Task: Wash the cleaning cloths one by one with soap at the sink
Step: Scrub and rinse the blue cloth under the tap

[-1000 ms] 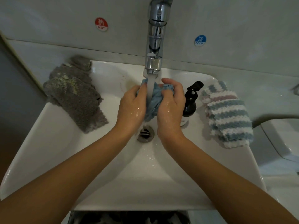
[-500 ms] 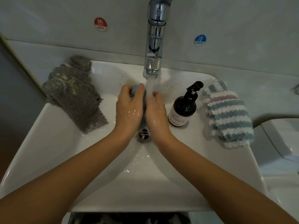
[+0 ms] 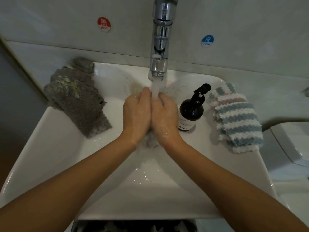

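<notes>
- Left hand point(image 3: 136, 114) and right hand point(image 3: 164, 115) press together, clenched around a wet cloth point(image 3: 148, 141) bulging below the palms.
- Tap water point(image 3: 155, 89) falls onto the knuckles.
- Soap bottle point(image 3: 190, 113) stands just right of the grip.

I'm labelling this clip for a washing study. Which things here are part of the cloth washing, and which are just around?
Part of the job:
left hand and right hand, pressed together under the tap's stream
bit of cloth between them
grey cloth
striped cloth
soap bottle
sink

Just around:
HOT sticker
COLD sticker
</notes>
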A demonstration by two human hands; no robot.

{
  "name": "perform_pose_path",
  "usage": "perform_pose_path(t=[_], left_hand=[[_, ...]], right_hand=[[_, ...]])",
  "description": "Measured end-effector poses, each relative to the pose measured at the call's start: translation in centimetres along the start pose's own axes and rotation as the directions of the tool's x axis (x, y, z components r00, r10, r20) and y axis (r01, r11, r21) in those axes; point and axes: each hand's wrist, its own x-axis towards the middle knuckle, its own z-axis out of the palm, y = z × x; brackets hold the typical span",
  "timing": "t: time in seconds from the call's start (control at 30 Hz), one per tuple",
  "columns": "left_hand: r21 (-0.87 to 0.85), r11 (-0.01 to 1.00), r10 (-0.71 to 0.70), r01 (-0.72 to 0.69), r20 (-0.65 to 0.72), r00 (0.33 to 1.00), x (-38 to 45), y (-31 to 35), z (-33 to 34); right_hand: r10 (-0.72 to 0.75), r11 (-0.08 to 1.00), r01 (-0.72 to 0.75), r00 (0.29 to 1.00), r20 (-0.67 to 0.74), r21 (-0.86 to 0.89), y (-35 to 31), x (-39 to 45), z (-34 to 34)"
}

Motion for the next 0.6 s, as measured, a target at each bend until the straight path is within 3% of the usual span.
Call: perform_pose_path(t=[0.13, 0.3, 0.43, 0.6], left_hand=[[0.085, 0.996, 0.034, -0.033, -0.008, 0.999, 0.3, 0.1, 0.1], [0.014, 0.998, 0.054, -0.055, 0.058, 0.997, -0.3, -0.5, -0.2], [-0.1, 0.991, 0.097, -0.089, 0.076, 0.992, -0.8, 0.0, 0.0], [-0.233, 0.967, 0.136, -0.106, 0.117, 0.984, -1.7, 0.3, 0.0]], right_hand=[[-0.027, 1.0, 0.027, 1.0, 0.004, 0.008, -0.2, 0.2, -0.2], [-0.159, 0.983, 0.159, 0.987, 0.015, -0.096, 0.1, -0.7, -0.5], [-0.027, 0.985, 0.049, 0.991, -0.134, 0.164, -0.4, -0.2, -0.4], [-0.103, 0.966, 0.152, 0.968, -0.228, 0.209, -0.8, 0.0, -1.1]])
